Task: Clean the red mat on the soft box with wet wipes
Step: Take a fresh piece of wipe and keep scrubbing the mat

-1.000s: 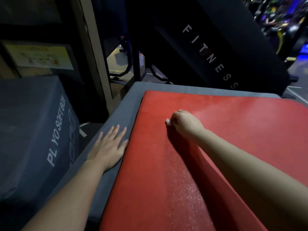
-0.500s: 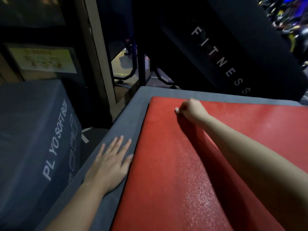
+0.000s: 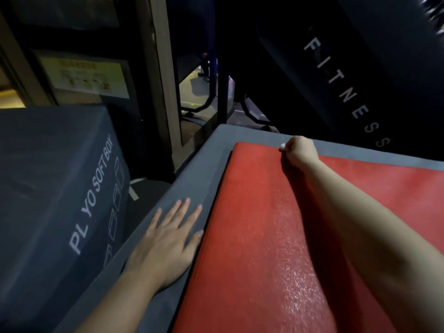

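Right hand, wet wipe, red mat

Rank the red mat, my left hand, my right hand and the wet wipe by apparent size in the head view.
1. red mat
2. left hand, flat and nearer the camera, which enlarges it
3. right hand, curled and farther off
4. wet wipe, only a white bit showing

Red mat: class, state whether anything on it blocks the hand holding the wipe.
Nothing visible does. The right hand grips the wet wipe on the red mat, at its far edge; the left hand rests beside it.
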`<action>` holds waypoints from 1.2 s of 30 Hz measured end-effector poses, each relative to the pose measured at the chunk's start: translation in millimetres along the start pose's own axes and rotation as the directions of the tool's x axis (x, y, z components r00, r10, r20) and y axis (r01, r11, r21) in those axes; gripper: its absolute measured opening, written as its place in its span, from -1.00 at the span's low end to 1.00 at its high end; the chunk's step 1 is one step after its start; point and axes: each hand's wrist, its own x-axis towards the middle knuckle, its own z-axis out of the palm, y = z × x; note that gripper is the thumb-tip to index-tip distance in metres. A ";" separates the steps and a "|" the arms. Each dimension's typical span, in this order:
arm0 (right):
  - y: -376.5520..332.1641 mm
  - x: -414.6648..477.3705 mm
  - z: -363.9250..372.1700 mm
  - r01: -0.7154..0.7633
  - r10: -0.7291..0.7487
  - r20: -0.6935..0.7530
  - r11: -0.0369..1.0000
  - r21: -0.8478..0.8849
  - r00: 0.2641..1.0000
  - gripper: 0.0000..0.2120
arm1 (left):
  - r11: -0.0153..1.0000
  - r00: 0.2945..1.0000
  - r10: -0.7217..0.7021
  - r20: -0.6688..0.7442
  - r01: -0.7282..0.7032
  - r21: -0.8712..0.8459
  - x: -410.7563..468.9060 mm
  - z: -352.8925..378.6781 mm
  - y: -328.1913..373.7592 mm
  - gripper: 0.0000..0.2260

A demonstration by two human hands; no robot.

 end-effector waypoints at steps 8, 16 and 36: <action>-9.9 15.4 12.2 0.082 -0.091 0.067 0.988 0.131 0.994 -0.81 | 1.000 1.000 0.004 0.011 -0.004 -0.002 1.0 -1.4 -1.9 -0.37; -17.1 -36.8 -20.7 0.360 -0.407 0.375 0.913 0.192 0.833 -0.81 | 1.000 1.000 0.008 0.016 -0.008 0.008 0.6 -3.3 0.0 -0.34; -5.7 -139.9 -38.9 0.440 -0.450 0.162 0.893 0.093 0.878 -0.75 | 1.000 0.998 0.004 0.067 -0.006 0.026 2.3 -4.5 -1.6 -0.44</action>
